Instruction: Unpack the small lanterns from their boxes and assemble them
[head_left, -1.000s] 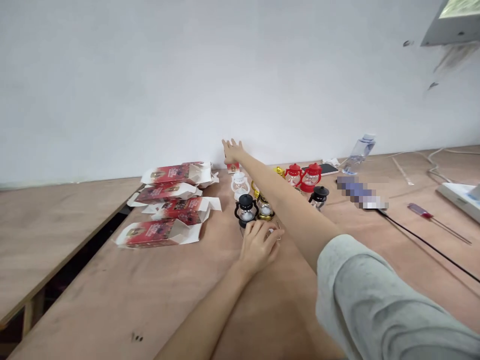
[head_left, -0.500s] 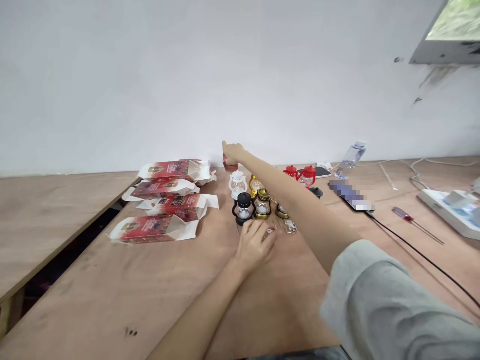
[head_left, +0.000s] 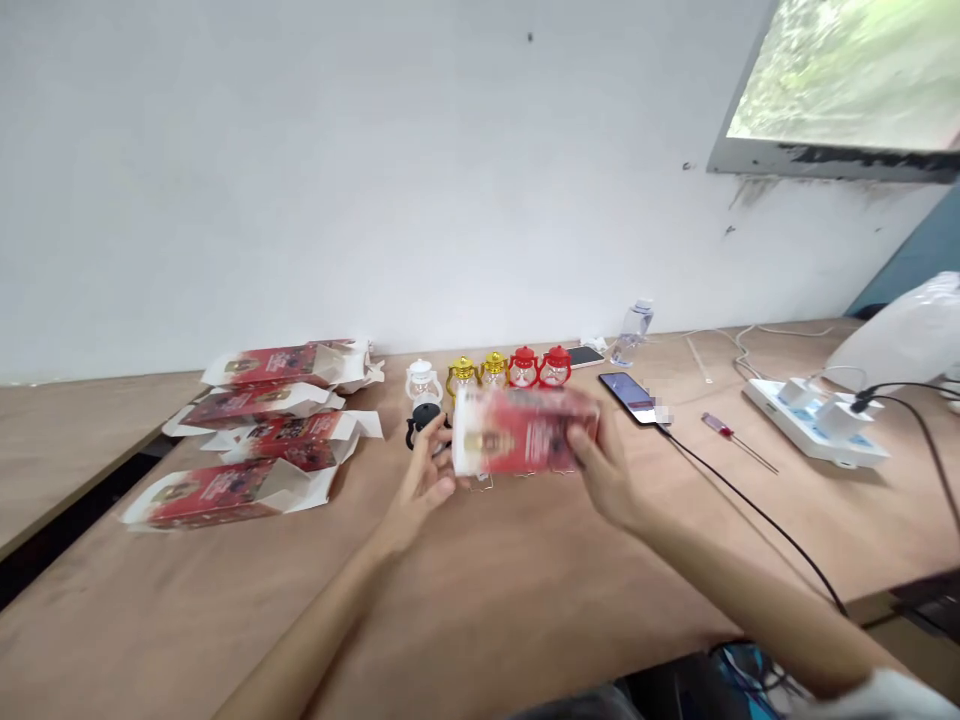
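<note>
My right hand (head_left: 604,470) grips a red and white printed carton (head_left: 525,432) by its right end, above the table in front of me. The carton is blurred by motion. My left hand (head_left: 424,475) is beside the carton's left end, thumb and fingers apart; whether it touches the carton I cannot tell. Just behind those fingers stands a black mini lantern (head_left: 426,418), partly covered. A white lantern (head_left: 424,380), gold lanterns (head_left: 463,373) and red lanterns (head_left: 555,366) form a row farther back. The carton hides what lies behind it, except some thin wire pieces (head_left: 484,482) below its edge.
Several opened red cartons (head_left: 247,492) lie at the left. To the right are a phone (head_left: 628,395) on a black cable, a screwdriver (head_left: 720,425), a power strip (head_left: 817,425) and a water bottle (head_left: 634,330). A second phone (head_left: 583,357) lies near the wall.
My right hand has brought the carton from near the wall back toward me. My left hand has shifted to the carton's left end. The view has turned right.
</note>
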